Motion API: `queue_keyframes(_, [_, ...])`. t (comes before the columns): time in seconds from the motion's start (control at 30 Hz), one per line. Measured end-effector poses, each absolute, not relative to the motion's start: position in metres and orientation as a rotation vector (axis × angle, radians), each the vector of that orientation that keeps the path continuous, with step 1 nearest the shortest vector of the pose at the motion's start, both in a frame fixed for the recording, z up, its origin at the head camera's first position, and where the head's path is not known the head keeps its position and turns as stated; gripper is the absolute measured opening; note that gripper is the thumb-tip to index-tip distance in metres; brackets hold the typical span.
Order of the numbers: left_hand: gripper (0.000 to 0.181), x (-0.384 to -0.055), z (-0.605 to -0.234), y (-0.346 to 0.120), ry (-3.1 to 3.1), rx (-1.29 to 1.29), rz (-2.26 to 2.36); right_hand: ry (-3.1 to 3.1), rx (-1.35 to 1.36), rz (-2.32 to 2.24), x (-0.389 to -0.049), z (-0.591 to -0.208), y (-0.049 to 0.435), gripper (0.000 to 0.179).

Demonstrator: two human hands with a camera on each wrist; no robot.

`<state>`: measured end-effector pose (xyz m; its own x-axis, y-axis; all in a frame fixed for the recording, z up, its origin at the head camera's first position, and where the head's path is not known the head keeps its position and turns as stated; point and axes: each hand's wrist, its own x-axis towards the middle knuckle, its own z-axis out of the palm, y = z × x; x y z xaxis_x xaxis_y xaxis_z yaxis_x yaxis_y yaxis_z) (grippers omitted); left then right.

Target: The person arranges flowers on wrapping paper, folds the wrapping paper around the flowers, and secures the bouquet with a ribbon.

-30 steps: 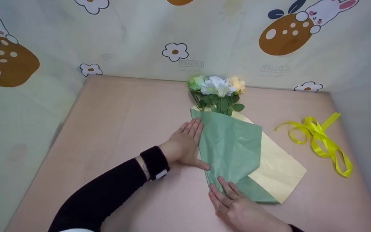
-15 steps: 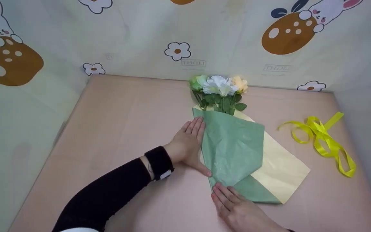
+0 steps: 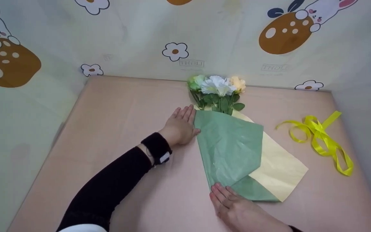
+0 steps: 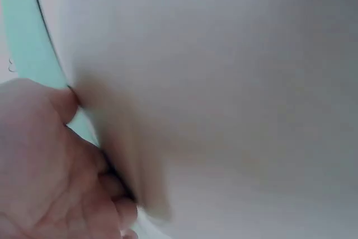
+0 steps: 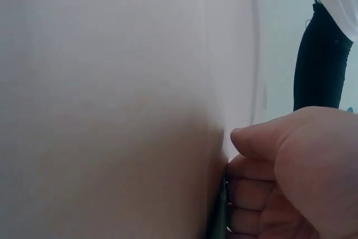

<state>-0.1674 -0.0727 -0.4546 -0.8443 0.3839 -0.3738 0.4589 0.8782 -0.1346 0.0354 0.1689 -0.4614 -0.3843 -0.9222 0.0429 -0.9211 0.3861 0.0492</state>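
Hands: you're apart and flat-fingered, clamping nothing, left hand [image 3: 179, 128] at the paper's ten o'clock, right hand [image 3: 238, 206] at seven | Green wrapping paper [image 3: 233, 145]: lying on the worktop [image 3: 124, 109], flowers [image 3: 217, 86] peeking out at twelve | Step: seemingly smoothing that nine-o'clock edge; press evenly, lightly near the stems, lest it buckle

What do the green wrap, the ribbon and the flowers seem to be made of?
Green wrap: probably coated paper or plastic film, slightly glossy; creases and soft highlights show.
Ribbon: likely satin or plastic, shiny; its loops have lighter patches.
Flowers: perhaps fabric, matt; the white petals look thin and ruffled, but they could be real.
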Motion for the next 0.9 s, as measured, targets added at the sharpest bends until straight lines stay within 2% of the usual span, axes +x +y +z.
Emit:
queue_keyframes(0.13, [0.078,-0.14,-0.442,-0.063,2.782,0.714,-0.328,-2.559,1.724,-0.038,0.034,-0.462,0.166,0.074])
queue_keyframes(0.2, [0.082,-0.122,-0.439,-0.057,2.771,0.84,-0.269,-2.571,1.738,-0.006,0.033,-0.461,0.166,0.067])
queue_keyframes(0.33, [0.091,-0.09,-0.439,-0.047,2.635,1.065,-0.165,-2.768,1.759,0.316,0.026,-0.454,0.173,0.048])
queue_keyframes(0.43, [0.093,-0.08,-0.441,-0.044,2.584,1.113,-0.186,-2.95,1.657,0.607,0.017,-0.445,0.184,0.043])
queue_keyframes(0.53, [0.09,-0.078,-0.443,-0.044,2.585,1.133,-0.199,-3.025,1.405,0.697,0.003,-0.437,0.202,0.04])
queue_keyframes(0.67, [0.087,-0.078,-0.446,-0.043,2.571,1.118,-0.181,-3.038,0.866,0.568,-0.023,-0.434,0.241,0.041])
queue_keyframes(0.8, [0.086,-0.076,-0.448,-0.044,2.562,1.106,-0.156,-3.08,0.369,0.398,-0.039,-0.438,0.281,0.068])
queue_keyframes(0.9, [0.086,-0.076,-0.446,-0.045,2.557,1.105,-0.133,-3.135,0.175,0.352,-0.043,-0.442,0.297,0.088])
